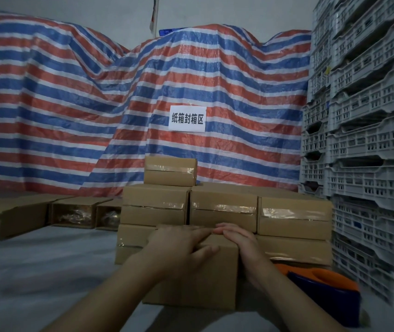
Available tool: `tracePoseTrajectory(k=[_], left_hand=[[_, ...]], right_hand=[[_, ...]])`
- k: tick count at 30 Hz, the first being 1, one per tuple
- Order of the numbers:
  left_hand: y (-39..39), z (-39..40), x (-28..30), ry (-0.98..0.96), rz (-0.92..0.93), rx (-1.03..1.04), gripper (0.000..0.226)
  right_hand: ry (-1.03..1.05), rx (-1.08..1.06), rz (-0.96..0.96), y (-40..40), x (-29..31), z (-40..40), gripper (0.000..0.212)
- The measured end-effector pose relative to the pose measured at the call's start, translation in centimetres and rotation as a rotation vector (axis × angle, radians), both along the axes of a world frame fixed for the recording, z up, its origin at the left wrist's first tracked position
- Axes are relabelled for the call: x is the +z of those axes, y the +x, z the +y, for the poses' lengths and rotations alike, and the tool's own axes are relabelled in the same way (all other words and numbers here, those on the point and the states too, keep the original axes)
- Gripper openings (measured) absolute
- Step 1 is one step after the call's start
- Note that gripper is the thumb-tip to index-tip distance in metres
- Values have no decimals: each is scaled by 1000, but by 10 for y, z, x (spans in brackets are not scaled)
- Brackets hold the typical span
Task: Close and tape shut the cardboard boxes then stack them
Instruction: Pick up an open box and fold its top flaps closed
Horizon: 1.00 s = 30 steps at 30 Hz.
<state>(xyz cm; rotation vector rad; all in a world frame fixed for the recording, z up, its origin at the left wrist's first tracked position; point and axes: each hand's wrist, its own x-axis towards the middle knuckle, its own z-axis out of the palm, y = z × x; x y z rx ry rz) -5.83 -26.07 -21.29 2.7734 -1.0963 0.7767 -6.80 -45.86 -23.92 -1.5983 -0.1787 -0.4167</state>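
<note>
- The cardboard box (191, 279) under both hands is plain brown, flaps down, with no shiny tape strip that I can make out on it; it sits on the grey counter (35, 271), just in front of the stack.
- The left hand (179, 245) lies flat and spread over the top with its thumb hooked down the near face; the right hand (241, 243) presses, fingers extended, on the top edge beside it. Neither clenches; both hold the flaps shut.
- Judged step: closing, before taping. The next move calls for one hand to keep the flaps down while the other fetches the dispenser.
- The orange and blue tape dispenser (323, 288) rests just right of the right wrist.
- Beyond the fingertips stands the stack of taped boxes (224, 207).
- Far left of the left hand, open boxes (76, 212) wait.
</note>
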Motion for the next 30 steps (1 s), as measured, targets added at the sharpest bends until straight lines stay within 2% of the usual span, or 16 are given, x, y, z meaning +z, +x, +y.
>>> tracePoseTrajectory(k=[3,8,10,12,16,26,28,30], left_hand=[[0,-2,0,-21,20,10,67],[-3,-1,0,-34,38,10,69],[-4,0,-1,-36,20,9,69],[-3,-1,-3,-36,-6,7,69],[-3,0,-5,-40,-27,-2,69],[-18,1,-2,-23,-26,-5,70],[-20,0,-2,-76,8,-5,71],[-20,0,0,-181,125,-10,75]], right_hand=[[-261,-86,18,-10,12,-10,19],[-778,-512,5,-49,23,-51,31],[-1091,-701,79,-73,17,-71,33],[-1220,-745,191,-91,7,-84,37],[-1301,-814,347,-102,-14,-91,46],[-1345,-969,182,-83,-38,-103,49],[-1279,-980,169,-81,-30,-99,51],[-1154,-977,156,-78,-11,-93,54]])
